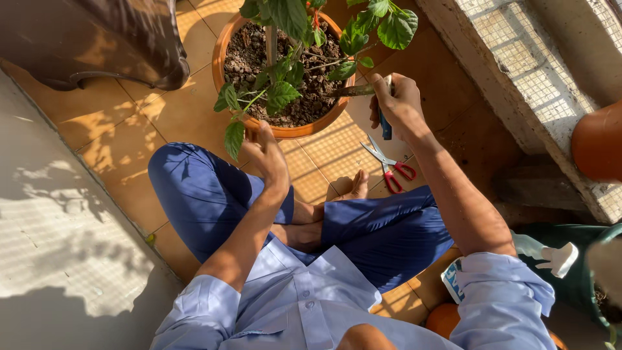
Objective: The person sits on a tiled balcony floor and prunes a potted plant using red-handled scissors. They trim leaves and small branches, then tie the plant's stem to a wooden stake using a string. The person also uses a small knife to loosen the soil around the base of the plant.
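An orange clay pot (221,48) with dark soil and a green leafy plant (280,91) stands on the tiled floor in front of me. My left hand (267,152) rests at the pot's near rim, touching a low stem with a hanging leaf (234,138). My right hand (396,107) grips a blue-handled trowel (386,123), its metal blade (350,91) pushed into the soil at the pot's right side. Red-handled scissors (387,165) lie on the tiles just below that hand.
I sit cross-legged in blue trousers (201,194) on orange tiles. A dark brown object (97,39) is at top left, a pale wall (58,246) on the left, a mesh-covered ledge (518,78) on the right with another orange pot (599,139). A green watering can (557,259) sits at lower right.
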